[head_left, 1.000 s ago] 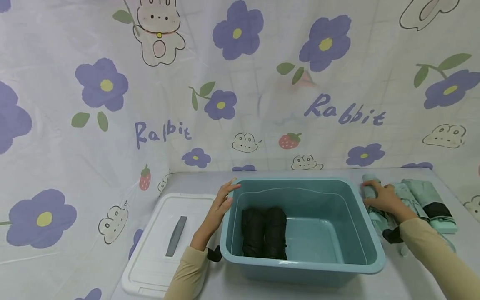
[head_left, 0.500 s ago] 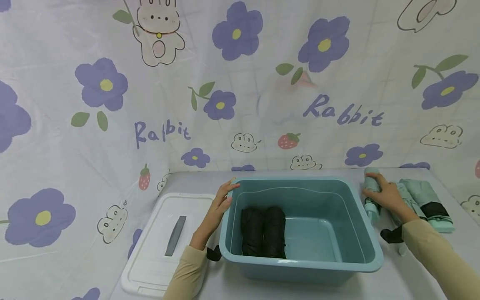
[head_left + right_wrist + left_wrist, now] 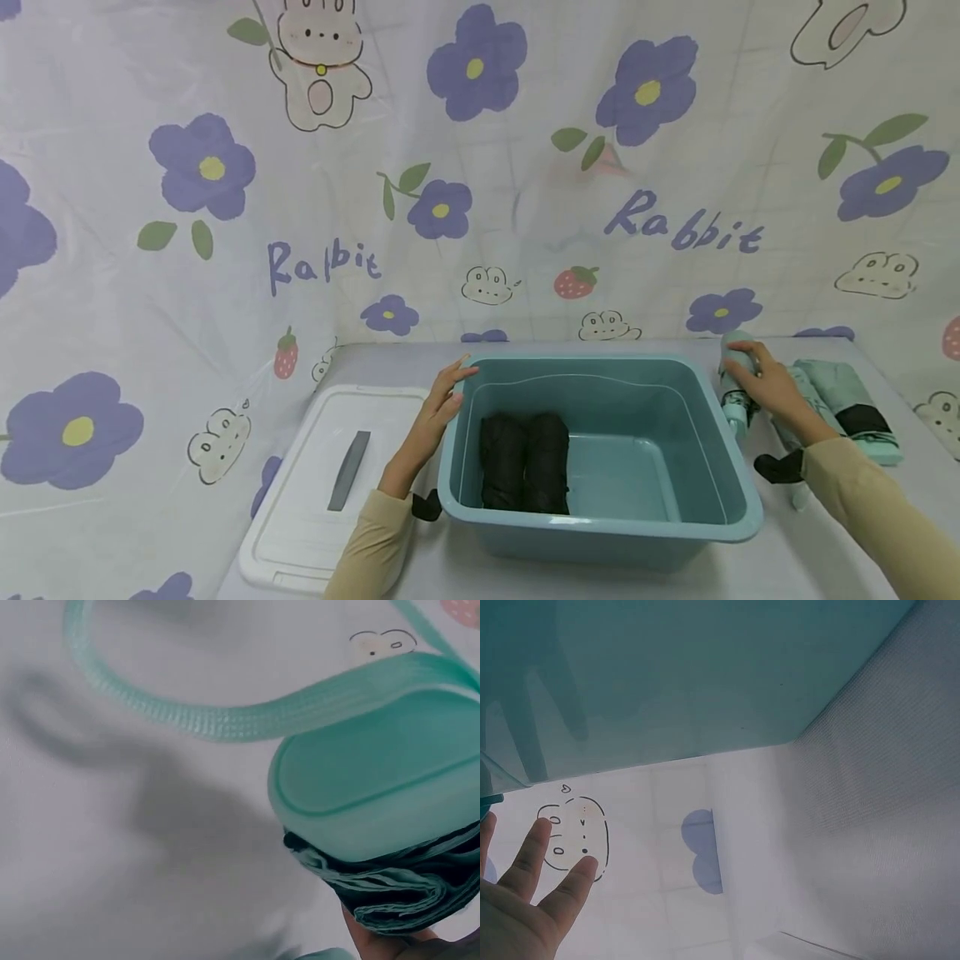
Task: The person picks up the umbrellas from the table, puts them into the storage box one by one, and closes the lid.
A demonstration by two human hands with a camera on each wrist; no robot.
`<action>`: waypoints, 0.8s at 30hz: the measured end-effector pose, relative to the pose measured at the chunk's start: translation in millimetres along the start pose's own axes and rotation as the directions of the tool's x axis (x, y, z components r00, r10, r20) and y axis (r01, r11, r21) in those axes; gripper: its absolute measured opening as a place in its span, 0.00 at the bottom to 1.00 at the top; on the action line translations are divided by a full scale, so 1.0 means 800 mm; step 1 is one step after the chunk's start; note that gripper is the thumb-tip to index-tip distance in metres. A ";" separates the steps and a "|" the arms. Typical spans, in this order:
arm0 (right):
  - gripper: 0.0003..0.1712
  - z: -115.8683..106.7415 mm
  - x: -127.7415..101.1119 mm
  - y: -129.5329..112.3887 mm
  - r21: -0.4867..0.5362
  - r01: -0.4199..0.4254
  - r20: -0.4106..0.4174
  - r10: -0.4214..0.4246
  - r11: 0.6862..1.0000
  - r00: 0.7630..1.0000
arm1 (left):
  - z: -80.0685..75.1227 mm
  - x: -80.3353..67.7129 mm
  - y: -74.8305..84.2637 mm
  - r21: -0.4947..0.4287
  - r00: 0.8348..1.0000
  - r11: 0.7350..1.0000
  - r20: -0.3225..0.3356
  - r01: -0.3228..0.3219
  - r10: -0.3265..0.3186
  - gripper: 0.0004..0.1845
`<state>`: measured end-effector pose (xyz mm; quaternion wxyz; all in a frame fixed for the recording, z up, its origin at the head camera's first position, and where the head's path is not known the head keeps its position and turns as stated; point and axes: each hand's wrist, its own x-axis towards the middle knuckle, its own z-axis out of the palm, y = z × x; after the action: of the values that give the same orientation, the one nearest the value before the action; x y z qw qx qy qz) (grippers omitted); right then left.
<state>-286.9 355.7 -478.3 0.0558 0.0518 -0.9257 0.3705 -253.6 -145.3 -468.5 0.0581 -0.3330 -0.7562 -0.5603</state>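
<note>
My right hand (image 3: 772,390) grips a mint-green folded umbrella (image 3: 737,414) just off the right rim of a blue-green plastic bin (image 3: 600,528). In the right wrist view, the umbrella's pale green handle end (image 3: 375,769) and looped wrist strap (image 3: 225,724) show above the table, folded cloth below it. My left hand (image 3: 433,414) rests at the bin's left rim with fingers extended; in the left wrist view the fingers (image 3: 570,891) are spread beside the bin wall (image 3: 705,682). Two black rolled bundles (image 3: 546,462) lie side by side in the bin's left part.
More mint-green folded umbrellas lie at the right, one with a black band (image 3: 864,418). A white lid (image 3: 300,500) with a grey handle (image 3: 348,471) is left of the bin. A patterned curtain (image 3: 525,267) hangs behind the table.
My right hand has lifted the folded umbrella off the table and shifted it slightly left, toward the bin's rim. The left hand stays on the opposite rim.
</note>
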 end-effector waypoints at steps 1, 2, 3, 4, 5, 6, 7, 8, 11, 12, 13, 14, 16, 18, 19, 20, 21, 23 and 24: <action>0.31 -0.001 0.000 -0.002 0.014 0.001 0.006 -0.001 1.000 1.000 | 0.000 0.000 -0.001 0.003 1.000 1.000 0.000 0.000 0.000 0.22; 0.31 -0.002 0.000 -0.004 0.029 0.002 0.011 -0.002 1.000 1.000 | 0.000 0.000 -0.001 0.004 1.000 1.000 0.001 -0.001 0.001 0.22; 0.32 -0.003 0.000 -0.006 0.034 0.001 0.018 -0.002 0.999 1.000 | 0.000 0.000 -0.002 0.005 1.000 1.000 0.002 0.002 -0.002 0.22; 0.32 -0.005 0.001 -0.007 0.042 -0.002 0.026 0.001 0.999 1.000 | -0.001 0.000 -0.002 0.004 1.000 1.000 0.003 0.002 -0.002 0.22; 0.34 -0.007 0.002 -0.009 0.048 -0.009 0.039 0.007 0.999 0.999 | 0.000 0.000 -0.003 0.001 1.000 1.000 0.003 0.001 -0.001 0.22; 0.35 -0.009 0.002 -0.010 0.054 -0.017 0.051 0.014 0.998 0.999 | 0.000 0.000 -0.003 -0.002 1.000 1.000 0.004 0.000 0.000 0.22; 0.36 -0.011 0.002 -0.013 0.065 -0.026 0.065 0.022 0.998 0.998 | 0.000 0.000 -0.003 -0.002 1.000 1.000 0.005 -0.001 0.001 0.22; 0.37 -0.014 0.001 -0.014 0.067 -0.033 0.079 0.028 0.997 0.997 | 0.000 0.000 -0.003 -0.004 1.000 1.000 0.005 -0.003 0.003 0.22; 0.40 -0.020 0.001 -0.019 0.068 -0.059 0.111 0.051 0.996 0.992 | 0.000 0.000 -0.002 -0.005 1.000 1.000 0.004 -0.006 0.006 0.22; 0.40 -0.021 0.001 -0.019 0.060 -0.063 0.116 0.056 0.996 0.992 | 0.000 0.000 -0.002 -0.004 1.000 1.000 0.004 -0.006 0.006 0.22; 0.40 -0.022 0.001 -0.020 0.055 -0.065 0.118 0.058 0.996 0.991 | 0.000 0.000 -0.001 -0.004 1.000 1.000 0.006 -0.006 0.006 0.22; 0.40 -0.023 0.000 -0.020 0.048 -0.067 0.119 0.061 0.997 0.991 | 0.001 0.000 -0.001 -0.005 1.000 1.000 0.007 -0.006 0.006 0.22; 0.39 -0.024 0.000 -0.022 0.048 -0.070 0.126 0.064 0.996 0.990 | 0.001 -0.001 0.000 -0.006 1.000 1.000 0.010 -0.006 0.006 0.22; 0.38 -0.026 -0.001 -0.024 0.062 -0.069 0.139 0.060 0.996 0.989 | 0.001 -0.001 0.001 -0.007 1.000 1.000 0.011 -0.005 0.005 0.22; 0.37 -0.026 -0.002 -0.026 0.072 -0.067 0.145 0.056 0.995 0.988 | 0.001 -0.001 0.001 -0.008 1.000 1.000 0.010 -0.005 0.005 0.22; 0.37 -0.028 -0.002 -0.027 0.080 -0.063 0.149 0.051 0.995 0.987 | 0.001 -0.001 0.001 -0.007 1.000 1.000 0.010 -0.003 0.003 0.22; 0.36 -0.029 -0.002 -0.029 0.091 -0.059 0.156 0.044 0.994 0.987 | 0.001 -0.001 0.001 -0.007 1.000 1.000 0.009 -0.002 0.002 0.22; 0.34 -0.032 -0.003 -0.033 0.114 -0.045 0.161 0.027 0.992 0.987 | 0.001 -0.001 0.001 -0.007 1.000 1.000 0.010 0.002 -0.002 0.22; 0.34 -0.034 -0.003 -0.036 0.120 -0.038 0.161 0.018 0.992 0.987 | 0.001 -0.001 0.001 -0.007 1.000 1.000 0.010 0.004 -0.004 0.22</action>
<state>-278.7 354.2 -439.6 -0.0268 0.0714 -0.9032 0.4223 -252.5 -145.0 -468.2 0.0520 -0.3345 -0.7550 -0.5616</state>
